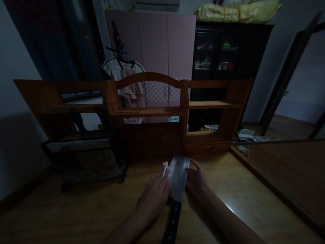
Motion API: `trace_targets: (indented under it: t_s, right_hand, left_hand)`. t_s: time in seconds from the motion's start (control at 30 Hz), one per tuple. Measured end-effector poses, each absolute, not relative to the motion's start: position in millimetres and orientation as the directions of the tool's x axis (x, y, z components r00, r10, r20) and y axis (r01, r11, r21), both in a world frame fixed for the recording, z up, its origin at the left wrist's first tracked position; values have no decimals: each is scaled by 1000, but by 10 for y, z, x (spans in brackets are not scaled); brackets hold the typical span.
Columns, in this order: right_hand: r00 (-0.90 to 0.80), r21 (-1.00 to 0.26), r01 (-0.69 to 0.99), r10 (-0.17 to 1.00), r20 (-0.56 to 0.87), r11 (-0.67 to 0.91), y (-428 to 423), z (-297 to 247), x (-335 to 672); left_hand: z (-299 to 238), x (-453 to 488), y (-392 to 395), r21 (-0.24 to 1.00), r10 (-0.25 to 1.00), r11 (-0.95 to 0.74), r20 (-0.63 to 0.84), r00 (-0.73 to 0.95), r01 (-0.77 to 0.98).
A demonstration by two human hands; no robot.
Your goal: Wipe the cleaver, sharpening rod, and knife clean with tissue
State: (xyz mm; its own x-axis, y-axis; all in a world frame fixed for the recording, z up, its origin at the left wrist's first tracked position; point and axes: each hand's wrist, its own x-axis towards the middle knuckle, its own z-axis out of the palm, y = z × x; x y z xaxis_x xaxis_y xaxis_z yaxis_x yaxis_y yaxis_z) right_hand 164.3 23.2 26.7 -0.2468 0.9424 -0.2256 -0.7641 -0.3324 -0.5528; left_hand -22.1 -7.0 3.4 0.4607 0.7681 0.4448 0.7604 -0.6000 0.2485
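A cleaver (179, 175) with a broad steel blade and a black handle lies flat on the wooden desk (74, 221), handle pointing toward me. My left hand (154, 193) rests along the blade's left edge, fingers stretched flat, with something small and white at its fingertips (165, 168). My right hand (196, 178) is on the blade's right side, its fingers curled against the blade's edge near the far corner.
A wooden desk hutch (178, 109) with shelves stands just beyond the blade. A dark side surface (297, 171) runs along the right with small papers on it. Behind are a pink wardrobe, hanging clothes and a dark glass cabinet. The room is dim.
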Motion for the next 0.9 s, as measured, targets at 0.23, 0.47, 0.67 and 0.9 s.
trace_targets:
  t_s: [0.23, 0.47, 0.67, 0.9]
  right_hand:
    - [-219, -567, -772, 957, -189, -289, 239, 283, 1596]
    - [-208, -572, -771, 960, -188, -279, 253, 221, 1598]
    - [-174, -546, -796, 963, -206, -260, 251, 218, 1577]
    - [-207, -592, -764, 967, -149, -255, 267, 206, 1567]
  left_hand:
    - [283, -128, -228, 257, 705, -677, 495, 508, 690]
    - [247, -72, -272, 201, 622, -778, 383, 683, 595]
    - [9, -160, -92, 231, 745, -642, 410, 525, 731]
    - [147, -145, -127, 253, 748, -606, 504, 432, 754]
